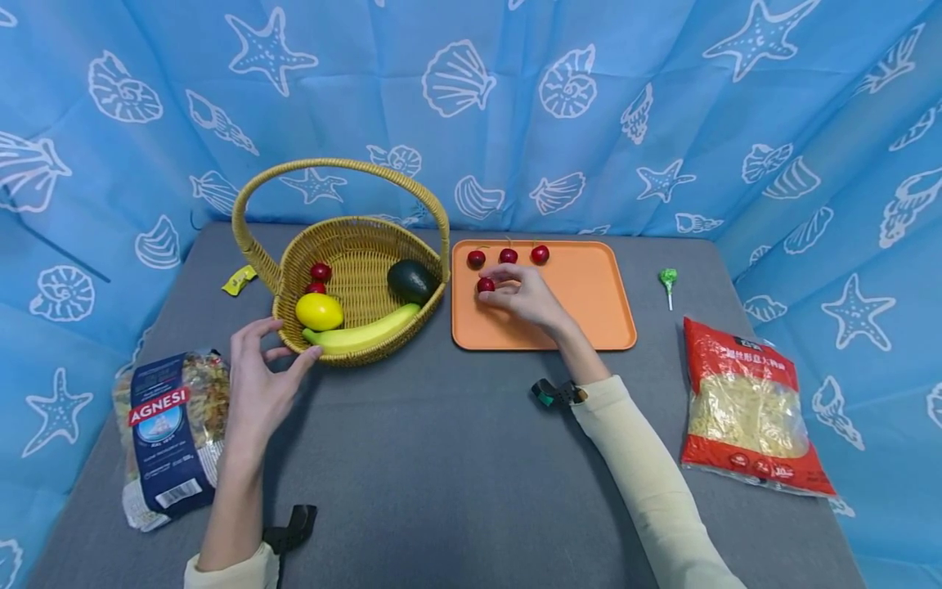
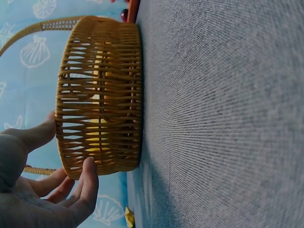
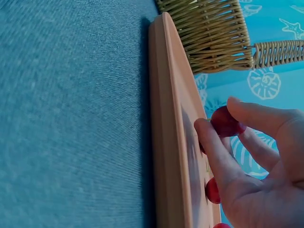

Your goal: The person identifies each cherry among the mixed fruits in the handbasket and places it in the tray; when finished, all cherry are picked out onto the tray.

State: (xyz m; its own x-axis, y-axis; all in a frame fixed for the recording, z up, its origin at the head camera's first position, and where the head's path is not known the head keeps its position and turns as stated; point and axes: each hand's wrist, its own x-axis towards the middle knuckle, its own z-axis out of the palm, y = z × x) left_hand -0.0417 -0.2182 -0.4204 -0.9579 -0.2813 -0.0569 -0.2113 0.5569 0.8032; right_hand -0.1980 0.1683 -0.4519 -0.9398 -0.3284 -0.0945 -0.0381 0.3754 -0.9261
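Note:
My right hand (image 1: 531, 303) pinches a dark red cherry (image 3: 225, 121) between thumb and fingers, over the left part of an orange tray (image 1: 589, 290). Behind it, three more cherries (image 1: 508, 256) with stems form a row along the tray's far side. At the left, my left hand (image 1: 259, 372) holds the wicker basket (image 1: 361, 237) at its near left corner, thumb at the rim and fingers spread around the side. Inside the basket are a banana (image 1: 368, 332), a lemon (image 1: 320, 312), an avocado (image 1: 410, 282) and two cherries (image 1: 320, 273).
A yellow wrapped candy (image 1: 239, 281) lies left of the basket. An Agnesi pasta bag (image 1: 172, 433) is beside my left forearm. To the tray's right are a green lollipop (image 1: 668, 280) and a red pasta bag (image 1: 751, 409). A blue shell-print curtain (image 1: 500, 155) hangs behind the grey table (image 1: 441, 458).

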